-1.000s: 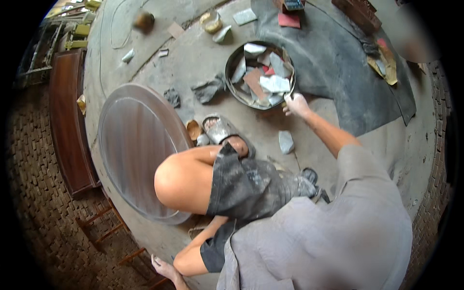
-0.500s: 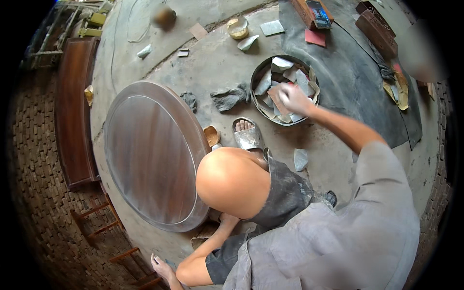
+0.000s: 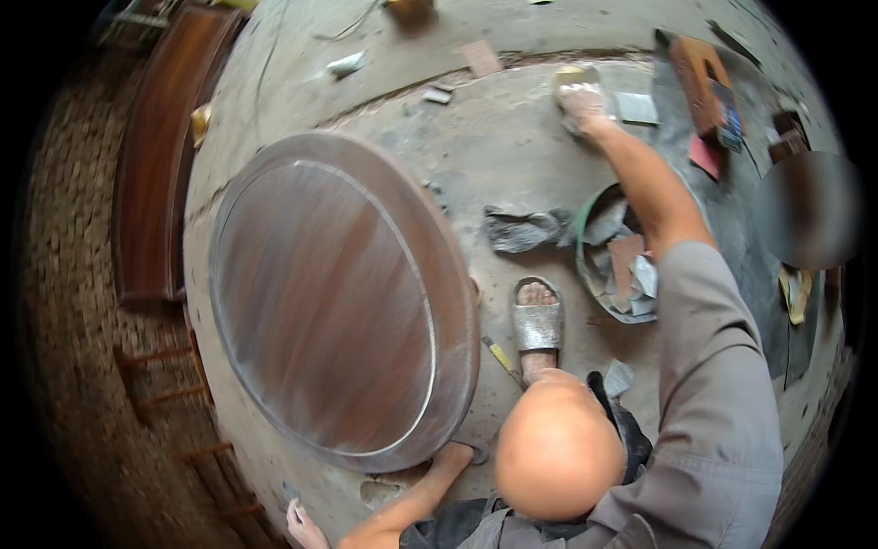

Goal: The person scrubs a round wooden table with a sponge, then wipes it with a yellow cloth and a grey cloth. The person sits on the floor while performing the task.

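At the far side, my right hand [image 3: 585, 107] is on a pale yellow, round hollow piece [image 3: 574, 72] on the floor, fingers curled over its near edge. Blur hides how firmly they grip. My left hand [image 3: 305, 525] is low at the lower left, fingers bent together near a small bluish bit [image 3: 290, 492]; what they hold is unclear. Between my arms lies a round, dark brown wooden tabletop [image 3: 329, 311], with a pale ring and whitish dust on its surface. Below my right forearm stands a round tub [image 3: 585, 261] of sandpaper pieces [image 3: 626, 265], partly covered by the arm.
A white square sheet [image 3: 637, 107] lies beside my right hand. Dark crumpled cloth [image 3: 526, 227] and a narrow yellow-and-dark tool [image 3: 499, 355] lie near my slippered foot [image 3: 538, 320]. Farther right are a red sheet [image 3: 704, 156] and a wooden block [image 3: 702, 87]. A wooden panel [image 3: 165, 165] stands left.
My right hand has left the sandpaper tub and reached forward to the pale yellow round piece. The view has shifted, and my left hand stays low at the left.
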The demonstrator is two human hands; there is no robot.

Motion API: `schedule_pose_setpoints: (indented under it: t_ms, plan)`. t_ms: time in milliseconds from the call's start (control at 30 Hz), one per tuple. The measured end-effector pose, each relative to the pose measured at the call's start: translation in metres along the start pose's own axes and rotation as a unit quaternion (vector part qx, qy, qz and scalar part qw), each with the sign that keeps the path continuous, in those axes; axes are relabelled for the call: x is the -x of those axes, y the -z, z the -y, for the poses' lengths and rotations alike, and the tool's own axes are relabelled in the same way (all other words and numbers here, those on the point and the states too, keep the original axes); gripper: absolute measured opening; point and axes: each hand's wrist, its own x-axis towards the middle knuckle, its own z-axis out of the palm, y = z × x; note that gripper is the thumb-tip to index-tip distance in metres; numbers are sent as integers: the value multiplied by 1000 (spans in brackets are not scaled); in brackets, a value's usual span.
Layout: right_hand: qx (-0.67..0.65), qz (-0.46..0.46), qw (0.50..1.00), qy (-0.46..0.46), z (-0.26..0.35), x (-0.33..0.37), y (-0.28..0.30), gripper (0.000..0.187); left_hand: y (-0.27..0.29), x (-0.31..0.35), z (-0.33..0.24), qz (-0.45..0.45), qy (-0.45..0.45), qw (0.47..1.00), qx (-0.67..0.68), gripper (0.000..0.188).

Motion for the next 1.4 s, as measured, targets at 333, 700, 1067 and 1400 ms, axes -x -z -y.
schedule_pose_setpoints:
  t_ms: [333,700,1067,1400]
  plan:
    - [-107,152,948,257,62,131,58,15,8,5,15,-4,-23,1000,3,38]
    - [-103,85,950,283,38,114,-54,14,-11,-5,-2,0,-34,997,62,35]
    - [-78,180,948,251,73,136,12,18,7,18,9,-1,24,994,106,36]
    - [-335,22,899,282,59,129,-27,22,14,2,-22,-10,2,993,118,30]
